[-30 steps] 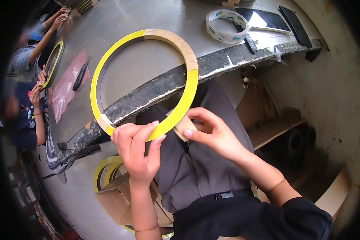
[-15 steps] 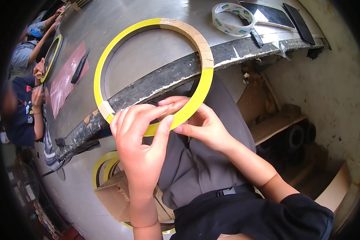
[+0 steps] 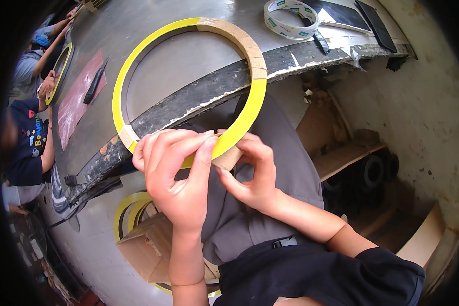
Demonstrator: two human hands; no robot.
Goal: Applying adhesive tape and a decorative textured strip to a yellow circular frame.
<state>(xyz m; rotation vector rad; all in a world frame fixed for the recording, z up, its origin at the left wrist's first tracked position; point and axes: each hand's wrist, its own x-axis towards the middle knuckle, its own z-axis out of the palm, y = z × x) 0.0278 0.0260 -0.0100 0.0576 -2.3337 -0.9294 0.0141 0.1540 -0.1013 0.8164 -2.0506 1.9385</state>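
Note:
A large flat yellow ring tilts up over the table's edge, above my lap. Brown crinkled tape wraps a stretch of its upper right, and a short tan patch covers its lower left. My left hand is closed on the ring's lower rim, thumb in front, fingers on the inner side. My right hand pinches a piece of brown paper tape at the ring's bottom, beside the left thumb. The tape's far end is hidden behind the ring.
On the metal table lie a clear tape roll, a black cutter on pink film, and a dark flat case. Co-workers' hands hold another ring at the left. A cardboard box stands below.
My right hand has turned and drawn lower, bringing the brown tape into sight below the ring. My left hand keeps its grip. The whole view has shifted slightly.

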